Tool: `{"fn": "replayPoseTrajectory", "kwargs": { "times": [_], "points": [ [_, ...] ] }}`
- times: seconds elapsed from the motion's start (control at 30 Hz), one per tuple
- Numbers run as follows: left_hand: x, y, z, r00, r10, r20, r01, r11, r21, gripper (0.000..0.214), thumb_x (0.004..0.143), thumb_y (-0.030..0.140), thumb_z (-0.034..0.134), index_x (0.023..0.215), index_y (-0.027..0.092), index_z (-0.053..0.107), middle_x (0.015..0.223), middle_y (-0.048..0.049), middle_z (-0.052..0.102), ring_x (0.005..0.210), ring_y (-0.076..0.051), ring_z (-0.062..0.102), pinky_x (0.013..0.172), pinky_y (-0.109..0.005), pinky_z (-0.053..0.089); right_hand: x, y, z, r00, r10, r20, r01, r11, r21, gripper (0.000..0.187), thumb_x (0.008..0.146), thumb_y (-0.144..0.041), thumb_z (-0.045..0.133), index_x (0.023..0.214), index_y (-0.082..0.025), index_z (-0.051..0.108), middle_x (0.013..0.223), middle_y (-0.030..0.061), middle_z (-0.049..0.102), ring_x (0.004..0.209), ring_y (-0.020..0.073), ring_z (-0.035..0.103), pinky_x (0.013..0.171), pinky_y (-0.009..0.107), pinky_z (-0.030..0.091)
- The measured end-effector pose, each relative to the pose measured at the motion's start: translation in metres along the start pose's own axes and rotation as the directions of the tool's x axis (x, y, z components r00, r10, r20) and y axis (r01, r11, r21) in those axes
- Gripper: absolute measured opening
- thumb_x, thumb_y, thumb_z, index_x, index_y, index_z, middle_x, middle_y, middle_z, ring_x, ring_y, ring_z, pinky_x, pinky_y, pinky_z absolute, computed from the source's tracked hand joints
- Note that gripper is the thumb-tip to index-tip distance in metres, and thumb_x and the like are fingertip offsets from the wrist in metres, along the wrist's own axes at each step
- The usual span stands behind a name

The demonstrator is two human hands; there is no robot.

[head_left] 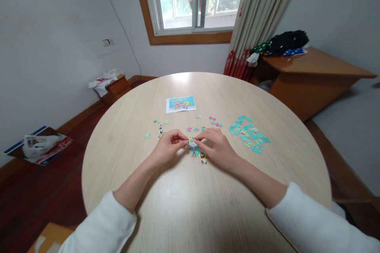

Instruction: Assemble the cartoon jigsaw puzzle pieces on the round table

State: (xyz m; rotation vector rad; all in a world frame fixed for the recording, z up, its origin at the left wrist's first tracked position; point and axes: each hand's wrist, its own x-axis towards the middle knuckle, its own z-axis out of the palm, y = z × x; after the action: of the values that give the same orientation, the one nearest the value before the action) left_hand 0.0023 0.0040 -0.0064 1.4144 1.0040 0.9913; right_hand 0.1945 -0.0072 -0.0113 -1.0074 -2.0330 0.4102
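Note:
At the middle of the round table, my left hand point(168, 146) pinches the left edge of some small jigsaw puzzle pieces point(192, 144). My right hand point(219, 148) has its thumb and fingers closed on the right side of the same pieces. Whether they are one piece or several joined is too small to tell. Just below them lies a small patch of joined puzzle pieces point(203, 157) with a yellow cartoon figure, partly covered by my right hand. Pink and teal loose pieces point(194, 129) lie just beyond my fingertips.
A pile of teal puzzle pieces point(249, 133) spreads to the right. Several loose pieces point(160, 129) lie left of centre. A printed reference picture point(181, 104) rests farther back on the round table point(202, 213). A wooden desk point(314, 65) with clothes stands at the right.

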Motion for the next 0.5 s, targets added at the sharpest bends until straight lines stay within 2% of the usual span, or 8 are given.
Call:
{"fn": "replayPoseTrajectory", "kwargs": {
  "times": [0.5],
  "points": [
    [-0.0016, 0.0059, 0.0018, 0.997, -0.071, 0.019, 0.072, 0.995, -0.072, 0.03, 0.06, 0.034, 0.08, 0.071, 0.015, 0.059, 0.063, 0.0002, 0.062, 0.057, -0.01, 0.057, 0.062, -0.026, 0.047, -0.0003, 0.0009, 0.0, 1.0, -0.017, 0.003, 0.017, 1.0, 0.005, 0.012, 0.088, -0.022, 0.058, 0.079, -0.019, 0.065, 0.078, 0.0023, 0.07, 0.078, 0.0162, 0.061, 0.08, 0.034, 0.037]
  ]
}}
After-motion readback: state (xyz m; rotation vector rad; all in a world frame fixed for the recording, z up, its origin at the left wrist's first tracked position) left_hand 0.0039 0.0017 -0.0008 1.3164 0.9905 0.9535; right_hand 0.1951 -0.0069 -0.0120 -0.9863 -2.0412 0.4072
